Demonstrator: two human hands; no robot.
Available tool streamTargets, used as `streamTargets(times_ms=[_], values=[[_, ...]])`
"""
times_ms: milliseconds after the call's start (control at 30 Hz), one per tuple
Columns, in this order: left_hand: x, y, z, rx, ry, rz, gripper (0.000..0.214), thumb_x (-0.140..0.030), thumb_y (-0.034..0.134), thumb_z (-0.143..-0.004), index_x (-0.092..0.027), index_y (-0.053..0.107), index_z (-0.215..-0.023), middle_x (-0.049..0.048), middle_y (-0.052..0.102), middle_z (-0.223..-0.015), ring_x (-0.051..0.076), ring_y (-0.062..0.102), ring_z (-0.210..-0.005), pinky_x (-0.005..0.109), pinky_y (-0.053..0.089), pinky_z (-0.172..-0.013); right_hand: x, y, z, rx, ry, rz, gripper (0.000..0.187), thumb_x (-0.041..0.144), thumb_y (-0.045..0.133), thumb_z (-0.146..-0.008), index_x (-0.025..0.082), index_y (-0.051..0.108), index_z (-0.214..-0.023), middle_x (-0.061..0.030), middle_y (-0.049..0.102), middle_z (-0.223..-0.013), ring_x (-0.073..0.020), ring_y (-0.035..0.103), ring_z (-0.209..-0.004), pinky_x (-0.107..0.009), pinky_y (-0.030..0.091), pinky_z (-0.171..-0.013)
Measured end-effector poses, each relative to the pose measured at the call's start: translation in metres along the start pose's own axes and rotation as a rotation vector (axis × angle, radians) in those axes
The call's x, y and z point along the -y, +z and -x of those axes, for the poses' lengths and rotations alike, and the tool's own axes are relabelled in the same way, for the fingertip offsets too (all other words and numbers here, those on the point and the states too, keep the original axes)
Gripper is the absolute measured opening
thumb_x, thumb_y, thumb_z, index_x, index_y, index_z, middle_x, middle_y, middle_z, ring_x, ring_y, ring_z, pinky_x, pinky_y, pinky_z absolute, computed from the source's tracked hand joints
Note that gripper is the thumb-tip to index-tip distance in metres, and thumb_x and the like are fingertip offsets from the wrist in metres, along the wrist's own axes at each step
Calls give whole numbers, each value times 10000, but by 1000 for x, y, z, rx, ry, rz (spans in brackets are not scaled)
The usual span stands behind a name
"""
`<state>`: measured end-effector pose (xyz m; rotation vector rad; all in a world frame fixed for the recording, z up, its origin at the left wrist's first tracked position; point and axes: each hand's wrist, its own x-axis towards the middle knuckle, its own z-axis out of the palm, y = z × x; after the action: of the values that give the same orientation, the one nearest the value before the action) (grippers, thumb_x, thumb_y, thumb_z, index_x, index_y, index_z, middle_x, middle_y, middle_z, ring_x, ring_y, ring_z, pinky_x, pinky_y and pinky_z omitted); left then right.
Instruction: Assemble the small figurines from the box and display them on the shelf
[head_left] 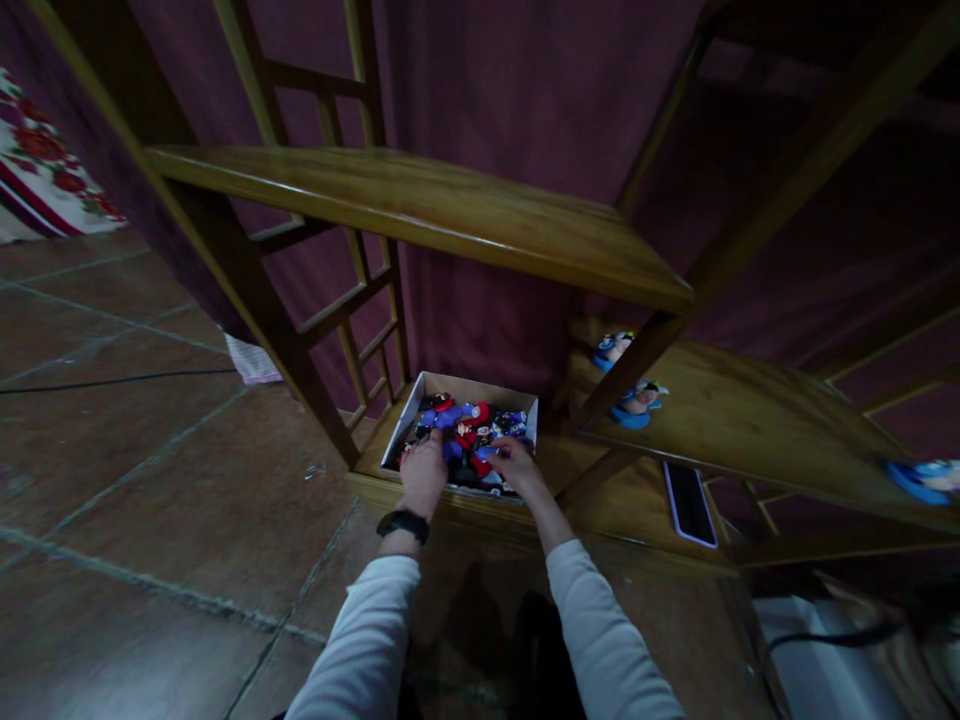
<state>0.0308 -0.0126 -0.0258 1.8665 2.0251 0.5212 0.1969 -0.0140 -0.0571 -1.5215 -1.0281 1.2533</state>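
A shallow open cardboard box (530, 415) stands on the low wooden shelf and holds several small figurines (465, 430) in red, blue-purple and black. My left hand (426, 470), with a dark band on its wrist, reaches over the box's front left. Its fingers stretch down onto the figurines, with their tips partly hidden. At the front right, my right hand (517, 465) has thumb and fingers closed on a blue-purple figurine (487, 453) in the pile. Fine details of the figurines are too small and dim to make out.
An upper wooden shelf board (420, 205) crosses above the box. On the right shelf (750, 410) stand blue-based figurines (634, 405). A phone (690, 503) lies on the lower shelf. A purple curtain (487, 110) hangs behind; a dark cable (120, 381) crosses the tiled floor.
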Motion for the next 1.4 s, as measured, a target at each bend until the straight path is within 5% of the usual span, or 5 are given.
streamTargets(times_ms=[167,367,633,833,1400], values=[[3,0,-1,-13,71,-3,232,-62,490,-735,-157,644,-882,169,624,-933,269,568,-955,349,391,-858,4,-1,-9,-29,-18,-151,249,370,608,-674,213,568,-864,14,575,-751,-110,560,-602,-289,504,-614],[-4,-16,1,-70,3,123,148,-80,559,-708,-151,653,-797,155,606,-922,278,553,-971,342,397,-863,15,-30,5,-67,-214,578,107,224,528,-753,234,635,-758,-12,620,-837,-167,566,-811,-301,429,-756],[-12,-46,-8,64,-345,1297,182,24,627,-601,-131,623,-695,-8,561,-594,99,528,-533,217,445,-547,24,-28,26,197,-379,1057,205,125,537,-761,252,688,-818,-45,604,-869,-192,512,-918,-298,344,-832],[-1,-53,-9,302,-600,1722,233,44,489,-724,-143,571,-835,20,589,-669,91,563,-519,211,486,-495,22,-33,20,236,-248,1254,241,155,557,-769,237,675,-962,-62,604,-972,-209,482,-981,-298,314,-831],[-4,-66,-8,474,-691,2085,341,-324,348,-882,-65,569,-878,162,621,-782,142,552,-539,234,459,-412,15,-13,12,425,-219,1177,294,148,564,-740,244,629,-1010,-52,563,-1091,-214,461,-1079,-328,301,-892]])
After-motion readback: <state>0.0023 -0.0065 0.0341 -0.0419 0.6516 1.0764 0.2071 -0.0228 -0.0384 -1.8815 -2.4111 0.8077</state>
